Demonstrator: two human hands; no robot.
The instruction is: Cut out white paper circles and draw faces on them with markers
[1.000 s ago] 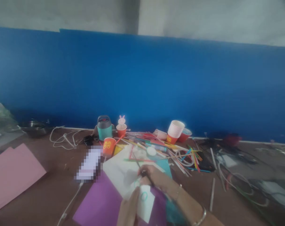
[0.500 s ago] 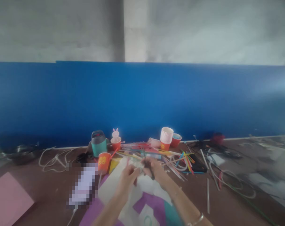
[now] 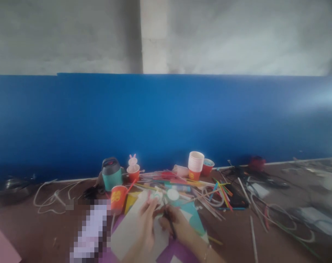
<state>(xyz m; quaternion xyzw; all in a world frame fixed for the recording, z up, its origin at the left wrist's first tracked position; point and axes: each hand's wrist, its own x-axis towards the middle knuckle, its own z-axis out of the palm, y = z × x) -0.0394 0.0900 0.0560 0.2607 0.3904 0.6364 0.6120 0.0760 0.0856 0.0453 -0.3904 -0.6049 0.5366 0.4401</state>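
Note:
My right hand is closed around dark-handled scissors, whose blades point away from me. My left hand pinches a small white piece of paper close to the scissor tips. Blur hides whether the blades touch that paper. Beyond my hands lies a round white piece. White sheets spread beneath my hands, over purple paper and teal paper.
Orange-red paper cups, a teal bottle and a cup stack stand around a pile of coloured sticks. A blurred-out phone-like object lies left. White cables sprawl right; a blue partition rises behind.
The view has shifted, so the table sits lower in the picture. My right hand has turned the scissors more upright in view. The round white piece now shows beyond my hands.

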